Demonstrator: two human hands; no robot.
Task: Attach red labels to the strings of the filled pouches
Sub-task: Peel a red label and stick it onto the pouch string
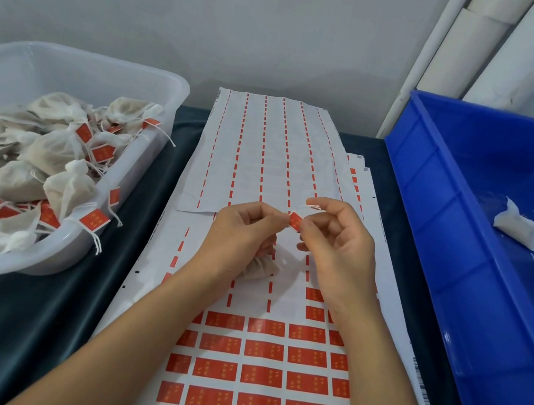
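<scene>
You had two bins flanking your work. At your left sat a translucent white tub [92, 241], heaped with filled cloth pouches [53, 149], off-white and gathered at the neck; many of their strings already carried red labels [94, 219], and a few strings and labels hung over the tub's near rim. At your right stood a blue plastic crate [458, 225], and in it lay only a few pale pouches [518, 224], against its far side, with loose white threads beside them.

Between the bins, your left hand [241, 233] and right hand [335, 241] met above the sheets. The fingertips of both were curled in and pinched one small red label [295, 221] between them, with a white string [314, 207] looping out just above your right forefinger. Under your left palm a filled pouch [259, 268] rested on the paper, partly hidden by the hand.

The label sheet [257, 376] lay lengthwise before you: near you its rows of red labels with gold marks were whole, while farther up only thin red strips remained on the white backing. A spent sheet [264, 155] overlapped its far end, and more sheets showed beneath at the right edge. All of it rested on a dark teal cloth [25, 324] over the table. Behind ran a plain grey wall [214, 20], with white pipes [479, 53] leaning in the right corner.
</scene>
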